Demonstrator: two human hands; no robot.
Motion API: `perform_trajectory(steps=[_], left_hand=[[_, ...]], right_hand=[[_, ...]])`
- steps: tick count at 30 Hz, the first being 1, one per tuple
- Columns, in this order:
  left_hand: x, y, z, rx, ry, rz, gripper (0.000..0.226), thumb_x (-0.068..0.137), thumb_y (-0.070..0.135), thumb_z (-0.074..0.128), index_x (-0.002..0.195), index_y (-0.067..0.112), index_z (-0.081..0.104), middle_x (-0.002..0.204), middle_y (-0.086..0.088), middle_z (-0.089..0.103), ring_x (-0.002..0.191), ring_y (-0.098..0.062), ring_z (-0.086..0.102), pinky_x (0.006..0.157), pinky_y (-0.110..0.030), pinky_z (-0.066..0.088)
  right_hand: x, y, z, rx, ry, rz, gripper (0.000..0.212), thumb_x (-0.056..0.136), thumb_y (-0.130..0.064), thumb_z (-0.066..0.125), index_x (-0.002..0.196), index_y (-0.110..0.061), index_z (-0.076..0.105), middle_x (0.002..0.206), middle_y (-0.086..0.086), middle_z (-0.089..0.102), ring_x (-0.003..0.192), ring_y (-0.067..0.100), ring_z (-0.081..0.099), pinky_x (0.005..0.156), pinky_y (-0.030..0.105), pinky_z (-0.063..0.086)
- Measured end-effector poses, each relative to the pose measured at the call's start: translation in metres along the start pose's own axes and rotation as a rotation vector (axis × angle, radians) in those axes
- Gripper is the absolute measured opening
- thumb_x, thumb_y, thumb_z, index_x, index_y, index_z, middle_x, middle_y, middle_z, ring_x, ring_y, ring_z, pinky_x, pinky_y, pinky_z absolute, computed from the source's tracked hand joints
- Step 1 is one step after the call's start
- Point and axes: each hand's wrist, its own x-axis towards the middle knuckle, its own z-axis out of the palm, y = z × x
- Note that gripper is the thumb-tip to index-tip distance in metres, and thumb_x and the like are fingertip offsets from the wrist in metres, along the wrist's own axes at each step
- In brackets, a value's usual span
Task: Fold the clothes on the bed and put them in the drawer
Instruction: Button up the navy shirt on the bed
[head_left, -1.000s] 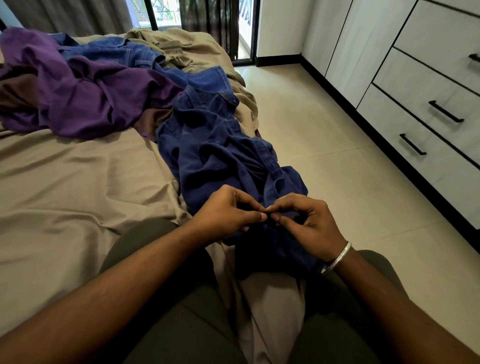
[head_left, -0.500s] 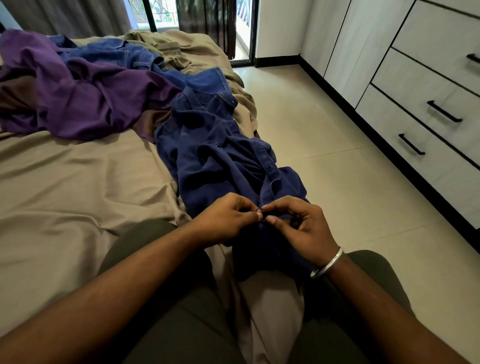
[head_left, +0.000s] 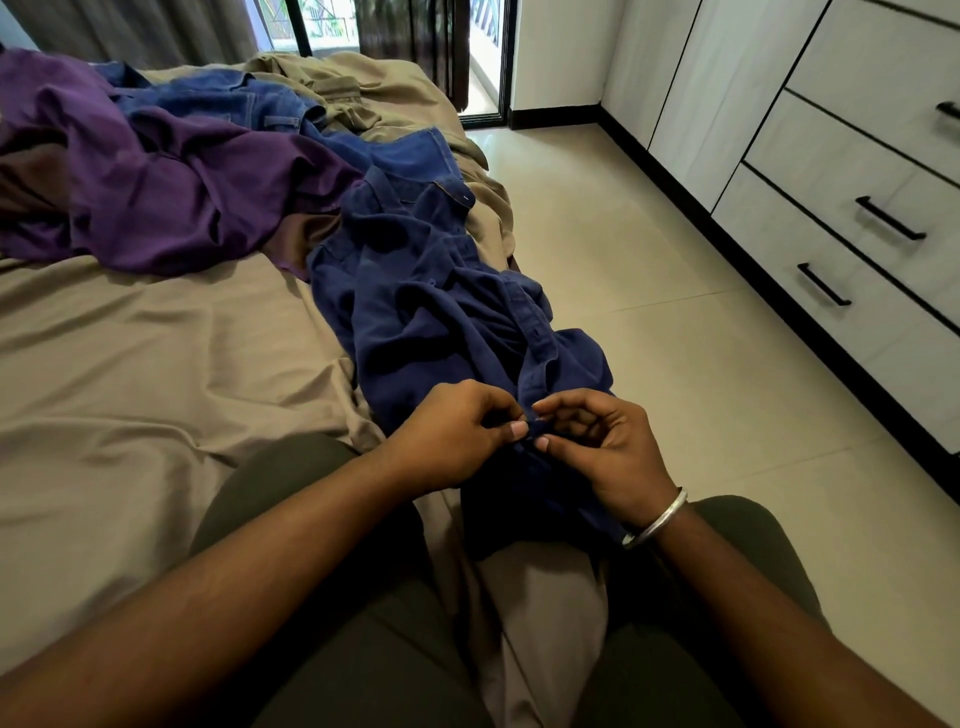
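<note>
While the person sits on the edge of the bed (head_left: 130, 374), both hands meet on the dark blue shirt (head_left: 441, 312). This shirt lies in a long, crumpled strip along the bed's right edge, and its near end hangs down between the person's knees. The left hand (head_left: 452, 436) pinches the shirt's button strip with curled fingers and thumb. The right hand (head_left: 602, 447) pinches the same strip just beside it, so the fingertips almost touch. A silver bangle (head_left: 655, 518) sits on the right wrist.

Farther up the bed from the blue shirt lies a purple cloth (head_left: 156, 182) in a messy heap. Behind that are blue jeans (head_left: 244, 101) and a tan piece of clothing (head_left: 332, 85), all unfolded. The jeans touch the top of the blue shirt.

Across the tiled floor (head_left: 649, 322) from the bed stand white drawers (head_left: 857, 182) with black handles. Every drawer is closed.
</note>
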Motion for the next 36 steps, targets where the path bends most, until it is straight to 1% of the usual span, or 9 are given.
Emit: perform_trajectory(steps=[4, 8, 10, 13, 18, 23, 26, 31, 36], left_hand=[[-0.002, 0.001, 0.001, 0.155, 0.008, 0.112, 0.021, 0.099, 0.030, 0.057, 0.104, 0.016, 0.072, 0.085, 0.006, 0.069, 0.076, -0.007, 0.062, 0.062, -0.015, 0.040], [-0.002, -0.002, 0.003, 0.219, -0.056, 0.110, 0.025, 0.101, 0.031, 0.052, 0.106, 0.013, 0.069, 0.095, -0.001, 0.070, 0.085, -0.016, 0.064, 0.074, -0.032, 0.048], [-0.004, -0.001, 0.003, 0.182, -0.066, 0.128, 0.023, 0.099, 0.031, 0.057, 0.108, 0.014, 0.070, 0.097, 0.000, 0.072, 0.086, -0.013, 0.065, 0.075, -0.030, 0.049], [-0.006, 0.001, 0.003, 0.142, -0.063, 0.138, 0.022, 0.092, 0.030, 0.068, 0.108, 0.016, 0.072, 0.095, 0.004, 0.074, 0.084, -0.006, 0.066, 0.074, -0.023, 0.051], [-0.006, 0.002, 0.006, 0.175, -0.029, 0.110, 0.015, 0.087, 0.028, 0.069, 0.097, 0.019, 0.074, 0.081, 0.004, 0.071, 0.072, -0.008, 0.066, 0.071, -0.034, 0.055], [-0.008, 0.007, 0.000, 0.050, -0.022, 0.064, 0.013, 0.088, 0.022, 0.071, 0.099, 0.018, 0.077, 0.083, 0.007, 0.074, 0.073, 0.001, 0.067, 0.066, -0.018, 0.053], [-0.007, 0.010, -0.002, -0.080, -0.037, 0.001, 0.011, 0.088, 0.019, 0.072, 0.098, 0.017, 0.076, 0.072, 0.011, 0.070, 0.056, 0.008, 0.060, 0.053, -0.009, 0.045], [-0.008, 0.012, -0.001, -0.219, -0.086, -0.073, 0.005, 0.089, 0.017, 0.071, 0.092, 0.016, 0.074, 0.072, 0.004, 0.072, 0.054, -0.005, 0.065, 0.050, -0.019, 0.050], [-0.009, 0.015, -0.002, -0.229, -0.132, -0.039, 0.006, 0.089, 0.015, 0.071, 0.093, 0.017, 0.075, 0.061, 0.016, 0.067, 0.049, 0.002, 0.059, 0.048, -0.012, 0.043]], right_hand=[[0.002, 0.000, -0.001, 0.002, 0.029, 0.024, 0.038, 0.072, 0.017, 0.074, 0.094, -0.013, 0.069, 0.093, -0.003, 0.076, 0.088, 0.013, 0.072, 0.080, 0.023, 0.056], [0.001, 0.003, 0.002, 0.019, 0.053, 0.042, 0.037, 0.070, 0.020, 0.074, 0.090, -0.011, 0.068, 0.087, -0.001, 0.076, 0.083, 0.013, 0.073, 0.075, 0.023, 0.057], [0.000, 0.006, 0.002, 0.056, 0.087, 0.061, 0.035, 0.071, 0.021, 0.072, 0.089, -0.008, 0.068, 0.083, 0.001, 0.076, 0.080, 0.014, 0.073, 0.071, 0.023, 0.057], [-0.003, 0.010, 0.001, 0.110, 0.107, 0.099, 0.033, 0.073, 0.021, 0.070, 0.090, -0.007, 0.068, 0.082, 0.004, 0.075, 0.080, 0.017, 0.073, 0.068, 0.025, 0.058], [-0.006, 0.011, 0.002, 0.152, 0.101, 0.125, 0.033, 0.074, 0.020, 0.070, 0.094, -0.006, 0.068, 0.086, 0.006, 0.075, 0.083, 0.019, 0.073, 0.069, 0.026, 0.058], [-0.004, 0.011, -0.003, 0.260, 0.111, 0.176, 0.043, 0.070, 0.017, 0.071, 0.104, -0.008, 0.065, 0.106, 0.011, 0.069, 0.079, 0.024, 0.067, 0.067, 0.029, 0.058], [-0.005, 0.011, -0.004, 0.308, 0.081, 0.185, 0.041, 0.064, 0.000, 0.081, 0.102, -0.013, 0.070, 0.103, 0.008, 0.069, 0.083, 0.023, 0.067, 0.070, 0.029, 0.058], [-0.007, 0.008, -0.004, 0.368, 0.011, 0.213, 0.047, 0.054, -0.037, 0.094, 0.095, -0.022, 0.078, 0.098, 0.005, 0.073, 0.092, 0.020, 0.071, 0.073, 0.027, 0.058], [-0.009, 0.006, 0.002, 0.391, 0.105, 0.205, 0.029, 0.059, -0.024, 0.086, 0.085, -0.018, 0.078, 0.085, 0.006, 0.074, 0.083, 0.022, 0.073, 0.066, 0.027, 0.059]])
